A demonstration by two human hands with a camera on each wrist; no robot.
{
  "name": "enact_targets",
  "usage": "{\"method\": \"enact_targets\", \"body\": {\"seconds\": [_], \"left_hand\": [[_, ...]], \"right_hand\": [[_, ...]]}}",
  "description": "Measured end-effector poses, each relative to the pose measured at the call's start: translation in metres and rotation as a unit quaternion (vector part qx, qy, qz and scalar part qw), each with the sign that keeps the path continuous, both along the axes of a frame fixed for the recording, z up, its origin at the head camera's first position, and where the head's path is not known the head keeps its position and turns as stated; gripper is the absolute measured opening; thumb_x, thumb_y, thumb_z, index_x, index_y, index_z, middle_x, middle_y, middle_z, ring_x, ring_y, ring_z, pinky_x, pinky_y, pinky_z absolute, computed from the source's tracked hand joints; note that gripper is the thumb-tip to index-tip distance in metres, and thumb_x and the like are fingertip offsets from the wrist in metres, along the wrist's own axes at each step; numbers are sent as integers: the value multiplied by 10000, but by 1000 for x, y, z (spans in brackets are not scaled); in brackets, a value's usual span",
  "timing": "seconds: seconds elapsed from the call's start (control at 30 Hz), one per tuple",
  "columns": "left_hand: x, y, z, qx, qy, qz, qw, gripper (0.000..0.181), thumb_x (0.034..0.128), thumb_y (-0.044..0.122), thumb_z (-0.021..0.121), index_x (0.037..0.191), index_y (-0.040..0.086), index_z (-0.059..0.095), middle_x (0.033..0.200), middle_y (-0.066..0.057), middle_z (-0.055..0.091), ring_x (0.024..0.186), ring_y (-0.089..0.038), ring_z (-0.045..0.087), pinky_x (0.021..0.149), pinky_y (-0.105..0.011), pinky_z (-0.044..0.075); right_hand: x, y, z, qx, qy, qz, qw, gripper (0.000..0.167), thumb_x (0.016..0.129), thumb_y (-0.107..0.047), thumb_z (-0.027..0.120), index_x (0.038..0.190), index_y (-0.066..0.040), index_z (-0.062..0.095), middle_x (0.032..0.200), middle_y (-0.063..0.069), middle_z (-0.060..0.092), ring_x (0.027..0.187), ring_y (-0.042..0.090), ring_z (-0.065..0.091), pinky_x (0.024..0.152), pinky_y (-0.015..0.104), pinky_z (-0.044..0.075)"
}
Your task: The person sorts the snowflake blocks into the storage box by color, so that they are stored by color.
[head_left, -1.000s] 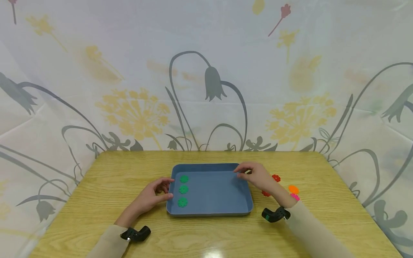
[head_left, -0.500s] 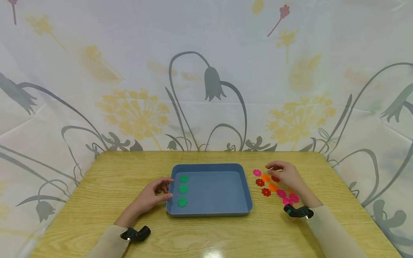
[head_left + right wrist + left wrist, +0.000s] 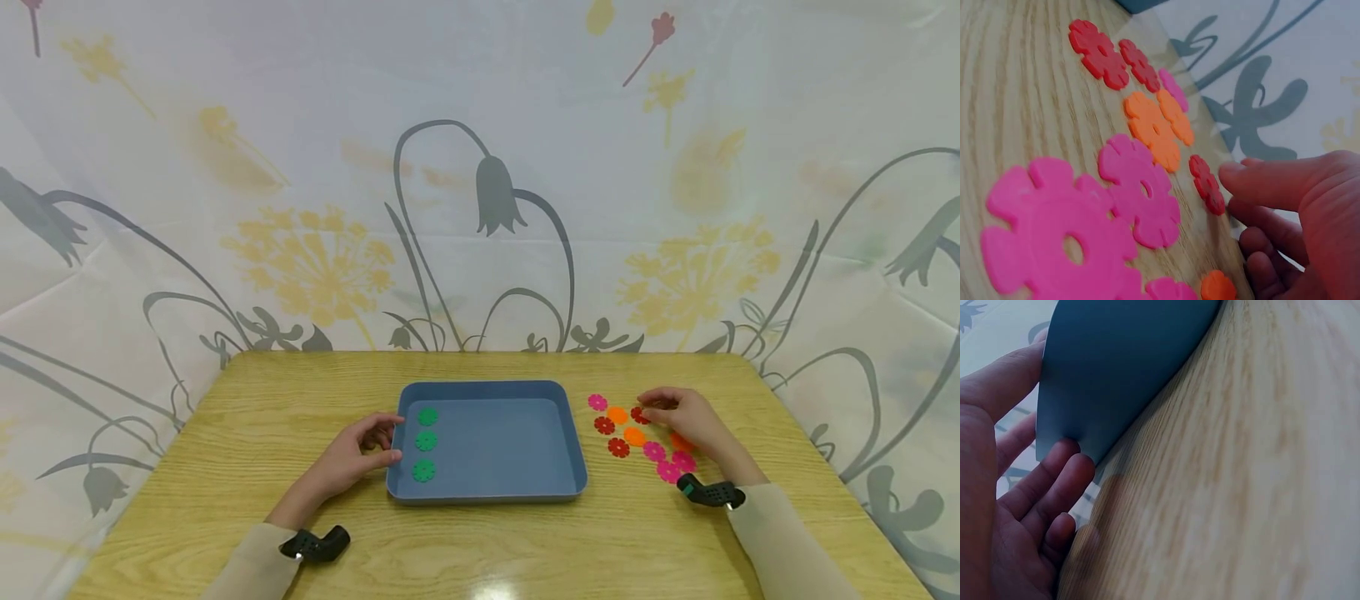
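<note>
My left hand [image 3: 357, 454] holds the left wall of a blue-grey tray [image 3: 487, 501]; in the left wrist view the wall [image 3: 1116, 369] stands between thumb and fingertips. Three green flower-shaped plastic discs, one of them the middle disc [image 3: 426, 441], lie in a column along the tray's left side. My right hand [image 3: 686, 421] is over the loose discs to the right of the tray. Its thumb tip and bent fingers are close beside a red flower-shaped disc [image 3: 1207, 185], which lies on the table; whether they touch it I cannot tell.
Several more slotted discs lie around my right hand: red [image 3: 618, 447], orange [image 3: 634, 436] and pink [image 3: 597, 402] ones. Some pink discs [image 3: 1060, 231] touch or overlap. The wooden table [image 3: 300, 383] ends at a flower-patterned cloth [image 3: 480, 275] behind it.
My right hand has moved from above the tray's right rim rightward to the loose discs, then slightly farther right and lower. My left hand and the tray stay put.
</note>
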State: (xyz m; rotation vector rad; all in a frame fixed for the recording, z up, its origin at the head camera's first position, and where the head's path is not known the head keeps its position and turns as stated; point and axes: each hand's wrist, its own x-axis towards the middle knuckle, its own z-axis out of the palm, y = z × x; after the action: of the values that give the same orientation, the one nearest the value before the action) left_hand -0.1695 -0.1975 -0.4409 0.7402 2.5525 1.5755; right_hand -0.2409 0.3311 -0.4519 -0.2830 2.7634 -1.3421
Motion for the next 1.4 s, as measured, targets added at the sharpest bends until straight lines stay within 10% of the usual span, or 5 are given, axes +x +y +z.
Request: {"method": "enact_targets", "body": {"seconds": [0.57,1.4], "left_hand": [[0,-1,0,8,41,-23,10000,445,860,82,670,1256,-48,516,993,-223,544,826,-231,544,721,-309,429],[0,-1,-2,43,39,-16,10000,449,854,93,679,1253,-42,522,992,-211,549,821,-226,545,718,-306,415]], "right_hand": [[-4,2,-4,463,-90,349,9983,349,856,-204,690,1138,-2,645,1167,192,540,1030,333,508,871,446,397],[-1,-6,6,312,-406,533,9973,291,868,-79,656,1116,55,584,995,119,589,833,239,500,728,308,446]]}}
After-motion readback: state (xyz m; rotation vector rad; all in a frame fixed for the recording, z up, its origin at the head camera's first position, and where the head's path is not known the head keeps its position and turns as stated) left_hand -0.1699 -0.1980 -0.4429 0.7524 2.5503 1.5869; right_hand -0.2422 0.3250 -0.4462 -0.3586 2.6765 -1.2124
